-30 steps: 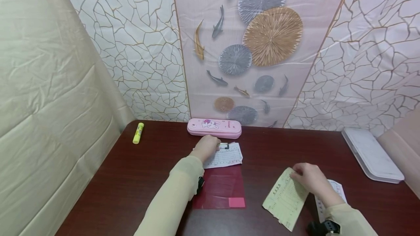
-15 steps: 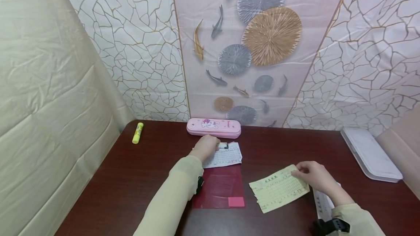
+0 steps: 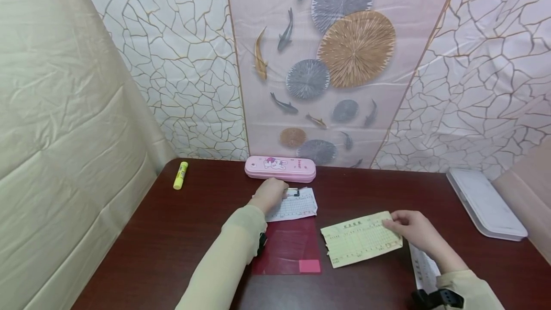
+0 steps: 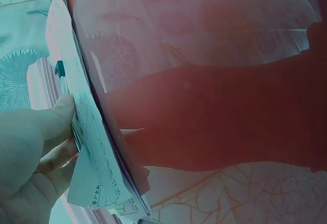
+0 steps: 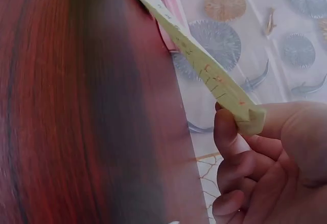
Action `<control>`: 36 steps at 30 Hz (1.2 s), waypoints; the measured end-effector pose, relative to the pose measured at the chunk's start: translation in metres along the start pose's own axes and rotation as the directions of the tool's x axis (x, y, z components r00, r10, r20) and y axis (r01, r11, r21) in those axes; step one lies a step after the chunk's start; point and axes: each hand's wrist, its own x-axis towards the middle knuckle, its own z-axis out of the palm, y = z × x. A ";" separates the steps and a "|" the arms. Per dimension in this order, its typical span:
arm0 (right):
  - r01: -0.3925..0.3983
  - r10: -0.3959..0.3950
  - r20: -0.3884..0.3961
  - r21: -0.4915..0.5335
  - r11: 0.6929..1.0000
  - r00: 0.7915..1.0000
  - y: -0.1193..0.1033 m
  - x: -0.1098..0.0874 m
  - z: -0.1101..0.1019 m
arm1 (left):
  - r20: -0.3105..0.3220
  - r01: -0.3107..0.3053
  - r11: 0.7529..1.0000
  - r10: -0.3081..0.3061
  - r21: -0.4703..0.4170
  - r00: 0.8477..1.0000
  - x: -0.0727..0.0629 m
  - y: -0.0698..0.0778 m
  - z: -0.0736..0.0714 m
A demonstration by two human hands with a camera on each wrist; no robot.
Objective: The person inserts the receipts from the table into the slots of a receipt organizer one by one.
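Note:
My left hand [image 3: 270,194] grips the top of a stack of white printed slips [image 3: 299,204], thumb on one side and fingers on the other in the left wrist view. A dark clip [image 4: 60,69] sits at the stack's edge by the thumb. A see-through red plastic folder [image 3: 288,243] with a pink label lies behind and below the slips. My right hand [image 3: 415,231] pinches the corner of a yellow printed slip [image 3: 359,239] between thumb and index finger. The slip is tilted above the table, just right of the folder.
A pink pencil case [image 3: 281,169] stands at the back edge, behind my left hand. A yellow glue stick [image 3: 181,176] lies far left. To the right is a flat white case [image 3: 488,204]. Another white slip [image 3: 424,269] lies under my right wrist on the dark table [image 3: 172,252].
The right hand has turned the yellow slip from a steep slant to nearly level and carried it left, towards the folder. The left hand has stayed put.

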 end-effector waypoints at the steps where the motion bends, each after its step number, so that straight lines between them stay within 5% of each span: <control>1: -0.006 0.006 0.002 0.008 1.000 1.000 0.000 0.001 0.000 | -0.001 -0.002 1.000 0.002 0.002 1.000 0.000 0.000 0.000; 24: -0.002 0.007 -0.019 0.273 0.962 1.000 -0.024 0.018 0.038 | -0.017 -0.026 0.999 0.026 0.020 1.000 0.000 -0.001 0.001; 36: -0.014 0.023 -0.029 0.277 0.961 0.999 -0.043 0.032 0.060 | 0.002 -0.004 1.000 0.004 0.014 1.000 0.000 0.001 -0.001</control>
